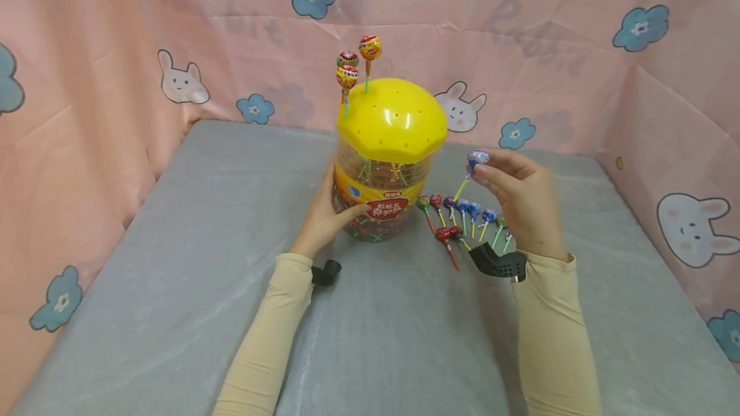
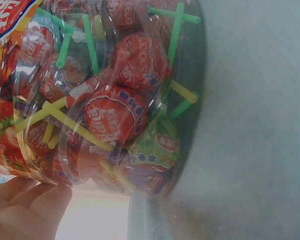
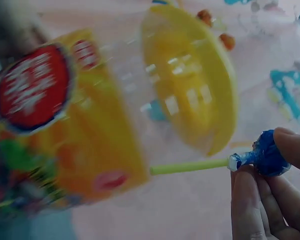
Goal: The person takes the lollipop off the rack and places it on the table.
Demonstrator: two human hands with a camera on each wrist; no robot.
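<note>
A clear plastic candy jar (image 1: 378,178) with a domed yellow lid (image 1: 399,117) stands upright on the table, with lollipops (image 2: 115,115) visible inside it. My left hand (image 1: 326,214) holds the jar's left side, thumb across the front label. My right hand (image 1: 523,194) pinches a blue-wrapped lollipop (image 3: 270,154) by its head, to the right of the jar. The lollipop's yellow-green stick (image 3: 190,166) points toward the jar, apart from the lid. Small holes dot the lid, and three lollipops (image 1: 370,48) stand up from its left side.
Several wrapped lollipops (image 1: 462,206) lie in a row on the grey table (image 1: 173,262), right of the jar, beneath my right hand. Two red-wrapped ones (image 1: 444,234) lie nearer me. A pink patterned curtain (image 1: 243,11) hangs around the back and sides.
</note>
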